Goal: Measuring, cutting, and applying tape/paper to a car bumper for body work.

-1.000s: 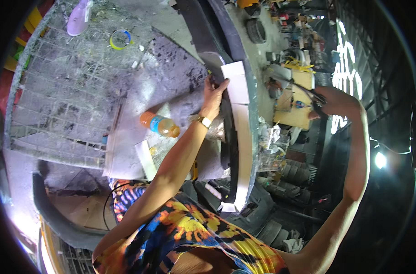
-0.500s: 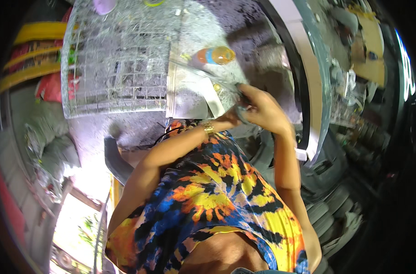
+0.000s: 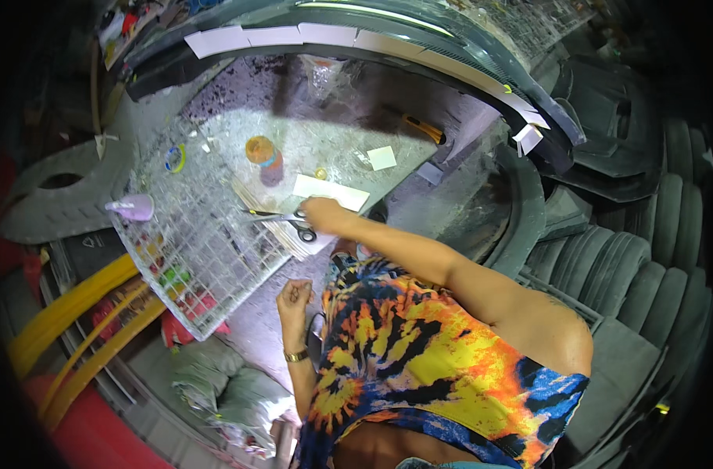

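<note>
My right hand [image 3: 319, 213] is down on the bench, fingers on a pair of scissors [image 3: 304, 234] beside a white strip [image 3: 331, 192] and some boards [image 3: 257, 212]. My left hand [image 3: 295, 298] is low beside the bench edge, fingers curled; what they hold, if anything, is hidden. An upright orange bottle [image 3: 260, 156], a small pale square [image 3: 381, 158] and an orange-handled tool [image 3: 421, 127] lie or stand about the bench. Beyond them arches a long dark curved panel [image 3: 473, 61] with white pieces [image 3: 379, 44] along it.
A dusty wire grid [image 3: 186, 308] holds a lilac cup-like container [image 3: 136, 207] and a yellow-blue roll [image 3: 176, 158]. Yellow curved parts [image 3: 75, 305] and grey bags [image 3: 239, 383] are at the lower left; stacked grey panels [image 3: 614, 266] and a black panel [image 3: 607, 148] at the right.
The view has swung round. My left hand has left the curved panel and dropped beside the bench; my right hand has brought the scissors from the air down onto the bench.
</note>
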`<state>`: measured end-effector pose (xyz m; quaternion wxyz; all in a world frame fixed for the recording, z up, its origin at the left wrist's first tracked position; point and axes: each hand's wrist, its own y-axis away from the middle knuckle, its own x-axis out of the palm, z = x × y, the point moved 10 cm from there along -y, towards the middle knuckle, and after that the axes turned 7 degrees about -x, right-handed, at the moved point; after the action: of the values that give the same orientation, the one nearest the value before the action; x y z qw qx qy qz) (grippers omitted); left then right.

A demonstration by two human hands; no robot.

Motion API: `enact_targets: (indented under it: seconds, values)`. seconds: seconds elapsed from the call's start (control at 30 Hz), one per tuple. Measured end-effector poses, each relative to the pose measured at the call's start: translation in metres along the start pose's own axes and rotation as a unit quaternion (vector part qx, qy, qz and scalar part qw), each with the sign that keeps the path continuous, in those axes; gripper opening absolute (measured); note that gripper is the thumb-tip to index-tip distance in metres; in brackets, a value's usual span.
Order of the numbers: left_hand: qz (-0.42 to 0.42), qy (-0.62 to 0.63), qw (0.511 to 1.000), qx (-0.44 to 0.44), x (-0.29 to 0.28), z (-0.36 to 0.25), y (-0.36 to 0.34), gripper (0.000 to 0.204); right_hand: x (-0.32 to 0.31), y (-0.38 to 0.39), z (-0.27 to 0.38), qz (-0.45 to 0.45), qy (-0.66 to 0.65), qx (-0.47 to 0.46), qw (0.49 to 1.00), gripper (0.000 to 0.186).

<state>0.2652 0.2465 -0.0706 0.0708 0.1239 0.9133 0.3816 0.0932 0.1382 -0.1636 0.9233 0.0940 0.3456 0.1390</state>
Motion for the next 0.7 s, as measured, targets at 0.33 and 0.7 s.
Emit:
enact_targets:
  seconds: [0.33, 0.7]
  values:
    - [0.057, 0.009, 0.994, 0.096, -0.014, -0.065, -0.029, 0.010, -0.213, 0.149, -0.317, -0.236, 0.298, 0.242, 0.893, 0.017]
    - [0.031, -0.144, 0.874, 0.462, -0.079, -0.335, -0.179, 0.006, -0.193, 0.208, -0.204, -0.375, 0.172, 0.314, 0.855, 0.030]
